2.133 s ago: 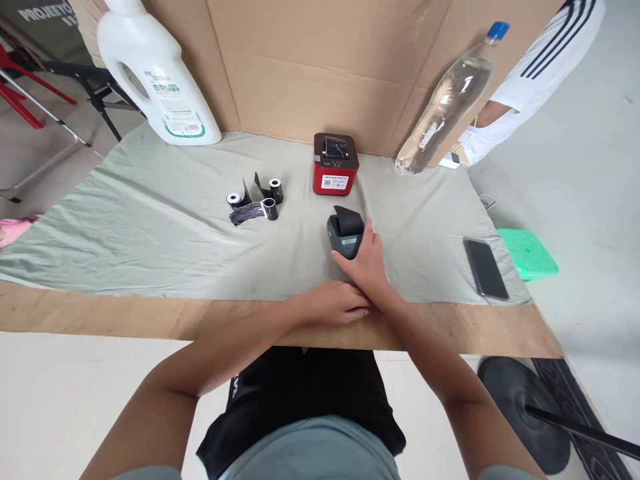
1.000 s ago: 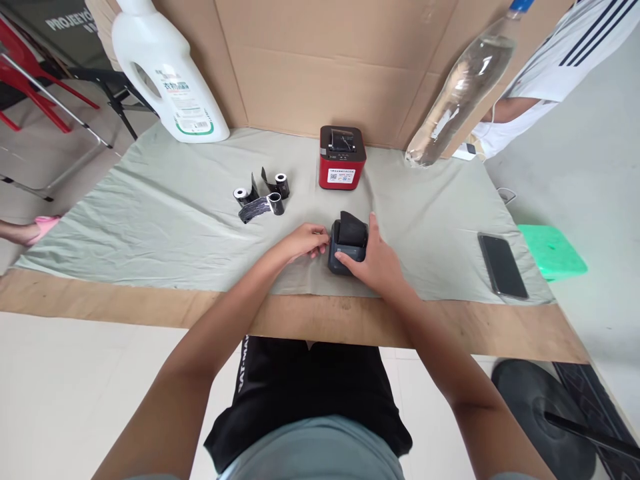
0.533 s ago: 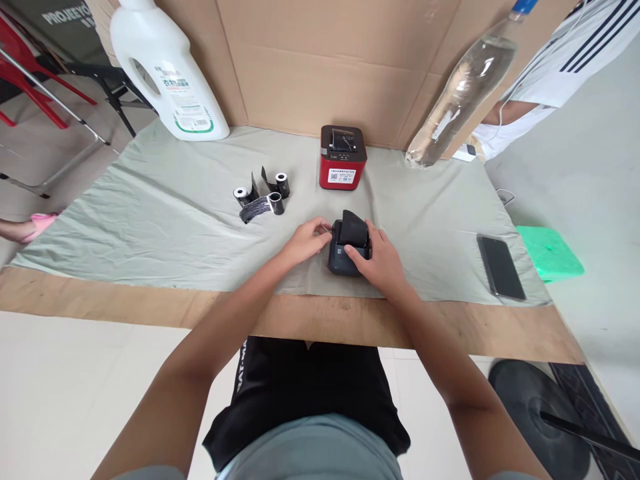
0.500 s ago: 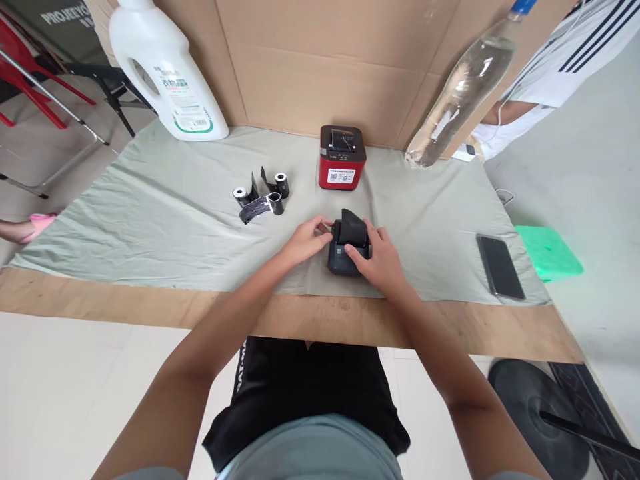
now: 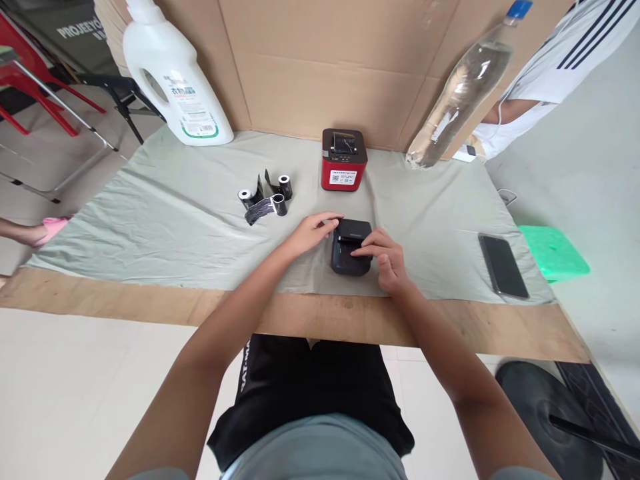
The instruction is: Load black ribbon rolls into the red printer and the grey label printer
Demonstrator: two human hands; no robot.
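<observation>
A small black printer [image 5: 351, 263] sits on the cloth in front of me, its flap-like rear part [image 5: 355, 230] tilted up. My left hand [image 5: 316, 233] grips its back left corner between thumb and fingers. My right hand [image 5: 385, 257] is at its right side, index finger stretched onto the front part, thumb apart and nothing held. Behind stands a red and black printer [image 5: 343, 175] with a dark strip at its top. Several black rolls [image 5: 265, 201] with loose strips lie to the left. The inside of the black printer is too dark to make out.
A white detergent bottle [image 5: 187, 100] and a clear water bottle [image 5: 450, 100] stand against the cardboard [image 5: 325, 73]. A phone [image 5: 503, 265] lies at the right, beside a green plastic stool [image 5: 555, 252]. Another person's sleeve [image 5: 540, 93] shows behind the cardboard.
The dark piece that stood upright on the black printer now lies lower and further back. My right hand has let go of the printer's side, its index finger now on the front part.
</observation>
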